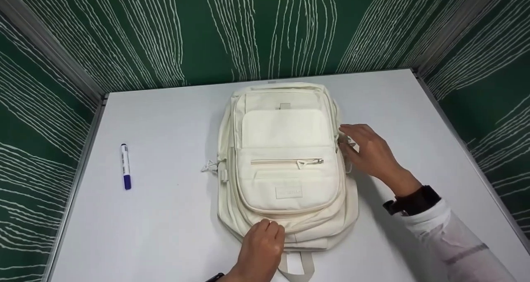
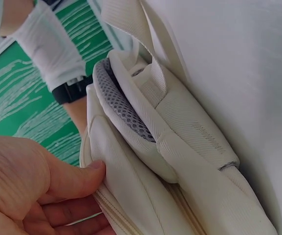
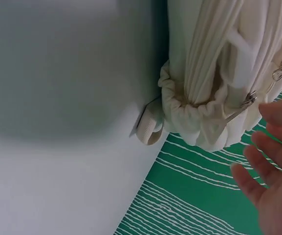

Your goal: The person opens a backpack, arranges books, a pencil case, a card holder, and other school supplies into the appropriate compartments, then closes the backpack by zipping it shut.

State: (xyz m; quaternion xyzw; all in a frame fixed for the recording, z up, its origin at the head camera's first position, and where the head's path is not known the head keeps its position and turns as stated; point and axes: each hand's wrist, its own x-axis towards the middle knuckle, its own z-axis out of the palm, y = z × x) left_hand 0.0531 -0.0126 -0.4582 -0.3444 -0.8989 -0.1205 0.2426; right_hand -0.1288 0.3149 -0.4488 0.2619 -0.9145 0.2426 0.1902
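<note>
A cream backpack lies on the white table with its pocketed front up and its webbing loop towards me. At its near edge, my left hand pinches the fabric; in the left wrist view the thumb presses beside a zipper, fingers behind it. My right hand is at the bag's right side, fingers loosely bent and holding nothing. In the right wrist view its fingertips are close to a metal zipper pull, above a gathered side pocket.
A white marker with a blue cap lies on the table, left of the backpack. Green panels with white wavy lines stand around the table's back and sides. Another zipper pull sticks out on the bag's left side.
</note>
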